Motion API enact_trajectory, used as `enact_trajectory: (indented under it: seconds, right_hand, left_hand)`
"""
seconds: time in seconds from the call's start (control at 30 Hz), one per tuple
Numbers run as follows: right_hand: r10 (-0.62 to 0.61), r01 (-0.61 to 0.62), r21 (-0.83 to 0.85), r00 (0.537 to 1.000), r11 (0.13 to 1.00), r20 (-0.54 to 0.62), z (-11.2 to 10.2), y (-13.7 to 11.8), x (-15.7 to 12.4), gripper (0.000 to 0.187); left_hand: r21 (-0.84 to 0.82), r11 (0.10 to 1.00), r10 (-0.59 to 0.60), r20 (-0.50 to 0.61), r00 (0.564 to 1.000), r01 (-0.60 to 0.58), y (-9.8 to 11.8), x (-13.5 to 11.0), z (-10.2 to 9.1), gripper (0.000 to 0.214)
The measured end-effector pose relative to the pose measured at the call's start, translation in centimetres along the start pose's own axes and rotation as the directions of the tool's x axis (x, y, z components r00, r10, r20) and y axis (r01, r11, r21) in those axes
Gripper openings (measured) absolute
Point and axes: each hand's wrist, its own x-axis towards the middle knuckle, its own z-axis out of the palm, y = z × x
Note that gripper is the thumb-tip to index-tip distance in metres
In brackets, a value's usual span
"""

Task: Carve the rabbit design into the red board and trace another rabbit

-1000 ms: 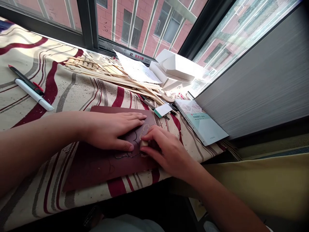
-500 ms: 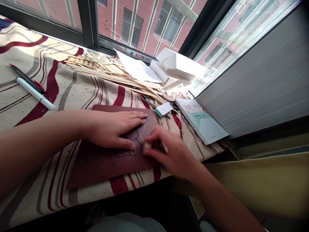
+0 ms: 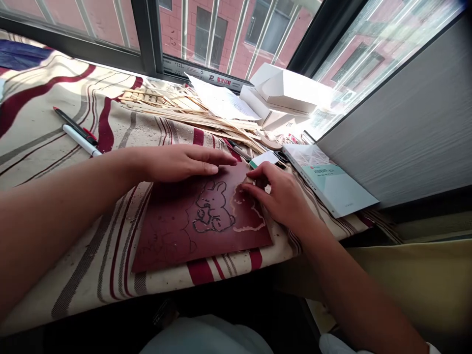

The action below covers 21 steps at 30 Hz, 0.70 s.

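Right hand [image 3: 280, 191] has moved off rabbit outline [image 3: 214, 209], now at upper-right corner of dark red board [image 3: 165, 236]. Fingers curled near small pale block [image 3: 267, 189]; can't tell if gripping. Left hand [image 3: 180, 163] lies flat, fingers together, on board's top edge. Outline now uncovered: glossy, beaded line; rough pale band beside my right hand.
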Motion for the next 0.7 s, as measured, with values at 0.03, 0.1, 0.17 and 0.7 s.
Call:
enact_trajectory:
  seconds: [0.03,0.1,0.17,0.7]
  right_hand:
    - [0.001,-0.001,-0.020,1.000,1.000,0.012,-0.02,-0.03,0.02,0.020]
    - [-0.111,0.108,0.035,0.989,0.994,0.102,-0.12,-0.27,-0.04,0.012]
    - [-0.170,0.162,0.063,0.973,0.985,0.154,-0.22,-0.40,-0.11,0.009]
    - [-0.139,0.129,0.067,0.977,0.989,0.162,0.12,-0.73,0.38,0.014]
  left_hand:
    - [-0.036,0.999,-0.005,-0.003,1.000,0.005,0.00,-0.04,-0.09,0.065]
    - [-0.070,0.998,0.000,0.013,1.000,0.001,0.03,-0.05,-0.12,0.065]
    - [-0.073,0.997,0.007,0.028,1.000,-0.005,0.06,0.02,-0.06,0.067]
    - [-0.156,0.987,0.047,0.053,0.997,-0.039,-0.54,0.91,0.63,0.076]
